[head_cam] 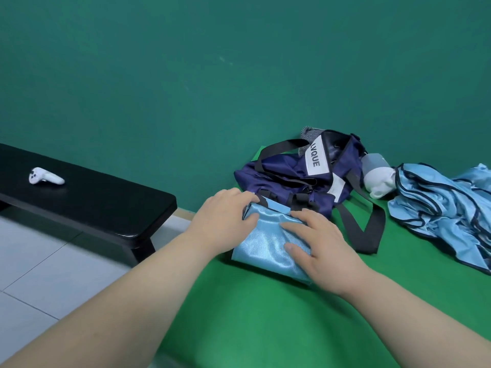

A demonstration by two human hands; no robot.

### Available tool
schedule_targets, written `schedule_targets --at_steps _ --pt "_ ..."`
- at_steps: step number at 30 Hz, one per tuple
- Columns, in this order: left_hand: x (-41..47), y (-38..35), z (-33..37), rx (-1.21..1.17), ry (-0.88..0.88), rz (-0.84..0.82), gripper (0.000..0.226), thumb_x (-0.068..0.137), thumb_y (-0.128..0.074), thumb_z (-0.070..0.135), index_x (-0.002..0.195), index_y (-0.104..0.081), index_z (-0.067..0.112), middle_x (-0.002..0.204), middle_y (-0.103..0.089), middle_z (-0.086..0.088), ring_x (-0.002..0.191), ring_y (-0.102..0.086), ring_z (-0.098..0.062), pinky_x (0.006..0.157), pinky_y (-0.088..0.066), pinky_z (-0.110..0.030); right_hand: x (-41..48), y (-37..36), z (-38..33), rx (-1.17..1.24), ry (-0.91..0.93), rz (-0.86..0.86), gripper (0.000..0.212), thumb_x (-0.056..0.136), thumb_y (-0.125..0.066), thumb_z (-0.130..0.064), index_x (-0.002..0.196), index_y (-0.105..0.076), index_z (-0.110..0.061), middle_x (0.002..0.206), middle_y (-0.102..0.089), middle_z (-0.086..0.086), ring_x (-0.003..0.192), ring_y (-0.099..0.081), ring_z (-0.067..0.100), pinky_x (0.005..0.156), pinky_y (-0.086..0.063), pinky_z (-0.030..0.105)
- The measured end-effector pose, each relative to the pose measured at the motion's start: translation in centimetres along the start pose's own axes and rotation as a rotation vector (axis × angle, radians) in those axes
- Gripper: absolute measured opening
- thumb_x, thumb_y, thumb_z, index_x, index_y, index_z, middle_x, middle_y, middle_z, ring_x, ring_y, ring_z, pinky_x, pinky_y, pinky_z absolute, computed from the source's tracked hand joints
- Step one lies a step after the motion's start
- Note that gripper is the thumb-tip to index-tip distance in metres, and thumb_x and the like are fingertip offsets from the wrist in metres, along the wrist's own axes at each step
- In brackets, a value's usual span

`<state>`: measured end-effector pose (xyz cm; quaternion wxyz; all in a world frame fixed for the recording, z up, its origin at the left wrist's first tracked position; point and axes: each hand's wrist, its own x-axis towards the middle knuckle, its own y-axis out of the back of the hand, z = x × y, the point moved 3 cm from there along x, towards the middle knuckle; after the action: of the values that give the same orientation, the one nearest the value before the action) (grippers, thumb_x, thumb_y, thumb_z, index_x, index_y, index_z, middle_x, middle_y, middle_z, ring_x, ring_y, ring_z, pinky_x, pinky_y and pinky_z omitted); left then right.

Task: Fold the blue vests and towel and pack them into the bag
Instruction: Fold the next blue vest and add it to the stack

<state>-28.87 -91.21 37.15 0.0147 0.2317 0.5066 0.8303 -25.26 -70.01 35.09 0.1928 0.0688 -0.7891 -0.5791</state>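
Fingers (240,198) of the left hand (223,213) curl over the far left corner of the vest (265,245), with the thumb lying on top of the cloth, so the corner is pinched between them. On the right hand (318,248) the fingers (295,225) are straight and spread apart, pressing flat on the vest's right half, the thumb stretched toward the near edge.

That vest is folded into a small shiny light-blue packet with dark trim at its far end. It lies on the green mat (265,322), its far edge touching the front of the bag (289,173). This bag is navy, slumped against the green wall (212,75), with a white panel reading LVQUE and 1 long black strap (372,229) looping onto the mat to the right of the hands. I cannot tell whether the bag is open. A grey knit piece (308,132) shows behind its top.

To the bag's right lies a white cloth (378,183), partly under a pale clear object I cannot identify. Just beyond it the loose vests (446,208) lie in a crumpled light-blue heap on the mat, reaching the right edge.

At left stands a black bench (106,205) on pale tiles (39,264), with a white controller (45,178) on top.
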Motion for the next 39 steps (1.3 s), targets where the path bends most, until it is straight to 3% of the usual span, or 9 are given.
schedule_targets --at_steps 5,8,13,16,22,27,33,36,39 --pt "0.0 0.2 0.1 -0.073 0.089 -0.029 0.033 0.093 -0.055 0.034 0.126 -0.059 0.035 0.091 -0.059 0.009 0.083 -0.052 -0.014 0.075 -0.045 -0.032 -1.3 1.0 1.8 0.111 -0.205 0.287 0.036 0.096 -0.057 -0.037 0.130 -0.063 -0.027 0.123 -0.053 -0.012 0.127 -0.043 0.015 0.109 -0.031 0.037" --pt "-0.2 0.4 0.4 -0.069 0.131 -0.040 0.036 0.090 -0.056 0.034 0.125 -0.058 0.039 0.090 -0.061 0.009 0.079 -0.052 -0.013 0.074 -0.049 -0.031 -1.8 0.9 2.2 0.098 -0.278 0.246 0.038 0.095 -0.060 -0.039 0.132 -0.061 -0.032 0.118 -0.053 -0.013 0.123 -0.042 0.012 0.101 -0.024 0.029" --pt "-0.7 0.4 0.8 -0.071 0.159 -0.070 0.039 0.088 -0.061 0.032 0.126 -0.056 0.038 0.088 -0.060 0.012 0.087 -0.053 -0.014 0.077 -0.050 -0.032 -1.7 1.4 1.6 0.083 -0.320 0.218 0.036 0.093 -0.062 -0.037 0.129 -0.061 -0.033 0.117 -0.058 -0.011 0.120 -0.044 0.014 0.096 -0.021 0.027" --pt "-0.8 0.3 0.8 -0.139 0.202 -0.073 0.036 0.087 -0.063 0.029 0.122 -0.056 0.035 0.084 -0.059 0.011 0.075 -0.052 -0.010 0.068 -0.045 -0.029 -1.6 1.7 1.3 0.121 -0.365 0.216 0.031 0.092 -0.063 -0.033 0.123 -0.063 -0.034 0.111 -0.058 -0.015 0.117 -0.045 0.011 0.095 -0.021 0.026" --pt "-1.1 0.3 0.8 -0.197 0.250 -0.082 0.029 0.085 -0.064 0.028 0.110 -0.052 0.037 0.078 -0.061 0.005 0.074 -0.057 -0.016 0.062 -0.045 -0.032 -1.9 2.1 0.8 0.293 -0.431 0.217 0.022 0.087 -0.066 -0.026 0.106 -0.063 -0.038 0.092 -0.057 -0.025 0.100 -0.054 0.011 0.099 -0.042 0.038" --pt "-1.3 0.4 1.2 -0.040 0.184 -0.065 0.037 0.086 -0.060 0.035 0.122 -0.050 0.035 0.085 -0.062 0.009 0.087 -0.054 -0.016 0.068 -0.046 -0.033 -2.2 2.0 0.8 0.208 -0.400 0.189 0.027 0.088 -0.064 -0.029 0.115 -0.063 -0.031 0.109 -0.061 -0.013 0.106 -0.053 0.012 0.098 -0.043 0.039" --pt "-1.3 0.6 1.4 -0.070 0.171 -0.126 0.035 0.088 -0.060 0.031 0.120 -0.049 0.036 0.083 -0.062 0.005 0.077 -0.054 -0.015 0.057 -0.038 -0.027 -2.3 1.9 1.1 0.316 -0.445 0.150 0.016 0.085 -0.064 -0.029 0.099 -0.061 -0.036 0.089 -0.065 -0.013 0.072 -0.056 0.012 0.062 -0.043 0.029" --pt "-1.4 0.6 1.2 -0.176 0.208 -0.142 0.029 0.087 -0.061 0.027 0.111 -0.050 0.037 0.081 -0.063 0.000 0.065 -0.050 -0.013 0.056 -0.039 -0.027 -2.4 2.0 1.2 0.432 -0.475 0.169 0.014 0.084 -0.068 -0.024 0.090 -0.062 -0.035 0.073 -0.066 -0.014 0.057 -0.053 0.011 0.061 -0.047 0.029" --pt "-1.6 0.7 0.9 -0.293 0.226 -0.124 0.026 0.086 -0.064 0.024 0.104 -0.053 0.039 0.070 -0.059 0.002 0.057 -0.044 -0.009 0.057 -0.040 -0.026 -2.5 2.4 1.2 0.555 -0.487 0.210 0.016 0.082 -0.072 -0.019 0.086 -0.066 -0.033 0.073 -0.068 -0.015 0.058 -0.057 0.010 0.061 -0.048 0.026"
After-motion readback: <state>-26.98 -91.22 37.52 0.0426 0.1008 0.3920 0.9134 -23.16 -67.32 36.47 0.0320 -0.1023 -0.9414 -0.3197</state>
